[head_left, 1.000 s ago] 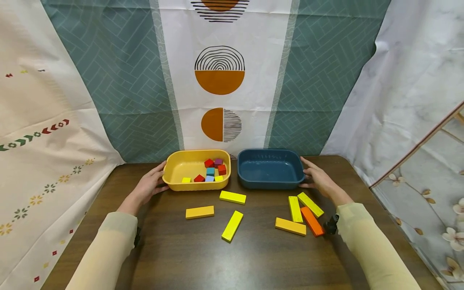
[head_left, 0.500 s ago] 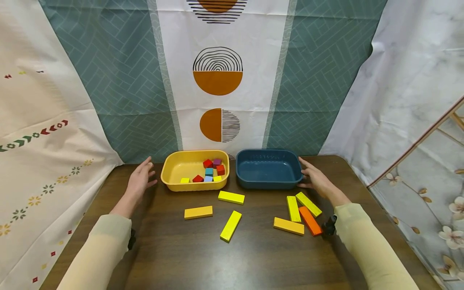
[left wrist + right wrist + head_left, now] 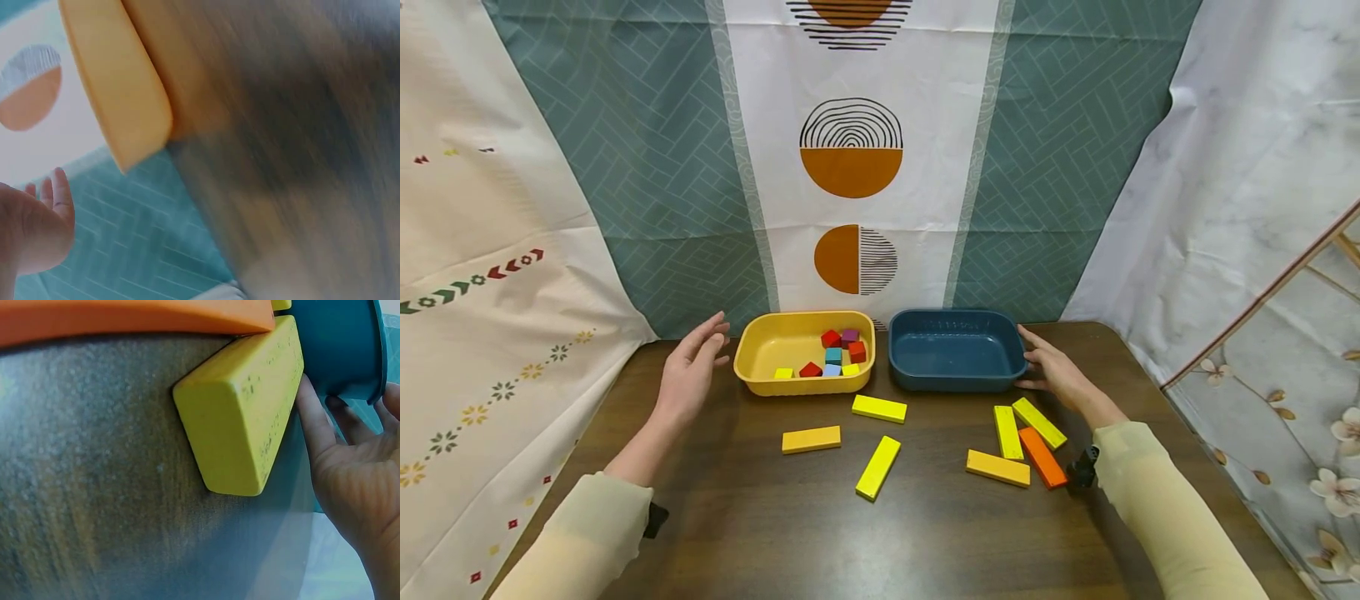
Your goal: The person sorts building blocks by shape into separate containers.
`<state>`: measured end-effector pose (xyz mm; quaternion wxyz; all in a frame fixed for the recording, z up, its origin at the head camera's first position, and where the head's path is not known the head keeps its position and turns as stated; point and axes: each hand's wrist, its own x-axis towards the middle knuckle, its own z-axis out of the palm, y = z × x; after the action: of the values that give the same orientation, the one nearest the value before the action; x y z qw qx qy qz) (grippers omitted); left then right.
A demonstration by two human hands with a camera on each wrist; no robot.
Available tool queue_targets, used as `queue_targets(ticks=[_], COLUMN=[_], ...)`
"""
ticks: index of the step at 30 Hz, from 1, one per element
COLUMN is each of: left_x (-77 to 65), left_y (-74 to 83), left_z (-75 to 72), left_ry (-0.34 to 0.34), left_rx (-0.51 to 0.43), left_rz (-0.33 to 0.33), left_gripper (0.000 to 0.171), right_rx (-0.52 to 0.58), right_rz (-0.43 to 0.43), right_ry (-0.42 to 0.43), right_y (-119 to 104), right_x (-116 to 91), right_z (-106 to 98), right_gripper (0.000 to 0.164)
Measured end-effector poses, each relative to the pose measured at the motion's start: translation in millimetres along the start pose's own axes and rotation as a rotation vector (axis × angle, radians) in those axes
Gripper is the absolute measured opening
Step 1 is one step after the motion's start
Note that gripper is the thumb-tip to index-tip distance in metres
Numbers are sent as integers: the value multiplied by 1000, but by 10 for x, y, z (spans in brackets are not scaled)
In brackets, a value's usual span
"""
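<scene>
My left hand [image 3: 688, 371] is raised just left of the yellow tray [image 3: 805, 387], apart from it and holding nothing. Its fingers [image 3: 60, 194] look loosely extended in the left wrist view. Inside that tray lie several small cubes in red, yellow, blue and purple [image 3: 850, 337]. Beside it stands a dark blue tray [image 3: 955, 383]. My right hand [image 3: 1060, 371] touches the right end of the blue tray; in the right wrist view its fingers [image 3: 314, 419] lie fairly straight against the wall, the thumb partly out of frame.
Two yellow blocks [image 3: 878, 467] and an orange-yellow block [image 3: 811, 439] lie in front of the trays. Near my right wrist are more yellow blocks [image 3: 1039, 423], an orange block [image 3: 1042, 458] and another orange-yellow block [image 3: 998, 468]. A patterned curtain [image 3: 857, 267] hangs right behind.
My left hand has let go of the yellow tray's left end, moved away to the left and lifted. The right hand stays at the blue tray. The blocks have not moved.
</scene>
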<state>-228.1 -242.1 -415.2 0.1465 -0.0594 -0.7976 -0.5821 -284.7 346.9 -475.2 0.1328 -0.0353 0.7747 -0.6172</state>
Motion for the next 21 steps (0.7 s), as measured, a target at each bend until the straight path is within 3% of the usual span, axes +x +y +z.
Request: queue_targets(ticks=[6,13,21], left_x=[-191,-383,-540], left_y=[195,367,469], left_z=[179,373,572], left_ry=[-112,-222,-286], left_rx=[30,209,356], left_rz=[87,140,225], left_gripper=[46,45,44], right_rx=[17,23,15], right_rz=[4,-5,-4], right_ry=[1,-7,-2], right_y=[0,2,13], right_x=[0,4,9], right_z=[-12,-19,-12], right_gripper=[65,65,65])
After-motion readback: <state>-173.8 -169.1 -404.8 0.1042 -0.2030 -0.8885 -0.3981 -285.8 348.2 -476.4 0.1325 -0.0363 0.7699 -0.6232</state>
